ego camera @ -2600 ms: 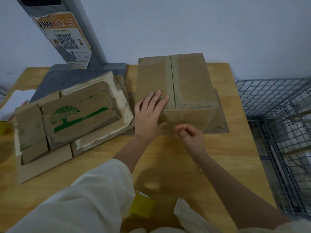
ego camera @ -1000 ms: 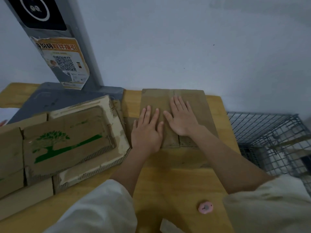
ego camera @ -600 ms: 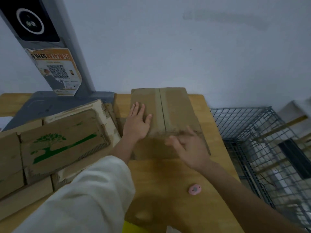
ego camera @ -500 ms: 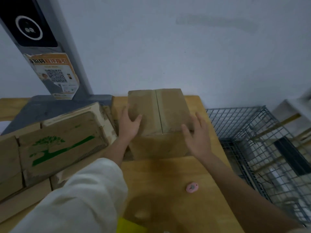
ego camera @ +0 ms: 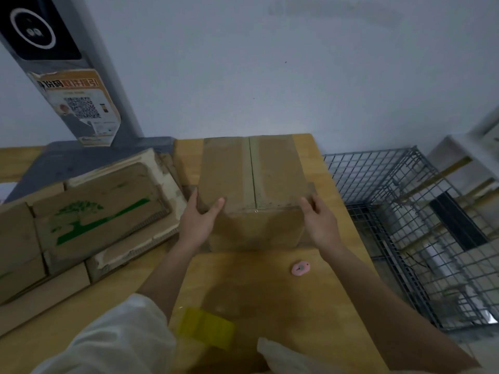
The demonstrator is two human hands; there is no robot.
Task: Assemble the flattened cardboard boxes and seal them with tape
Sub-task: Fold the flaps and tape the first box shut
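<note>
both hands, left hand (ego camera: 195, 224) and right hand (ego camera: 320, 221), grip the near corners of the box (ego camera: 252, 184), just right of the flattened cardboard pile (ego camera: 89, 211) on the counter (ego camera: 270, 287); keep flaps flush, squeeze evenly

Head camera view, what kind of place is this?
Probably a small packing or parcel station: flattened printed cardboard boxes stacked on a wooden table, a grey wire-mesh cage beside it, and a grey kiosk post with QR-code sticker.
</note>
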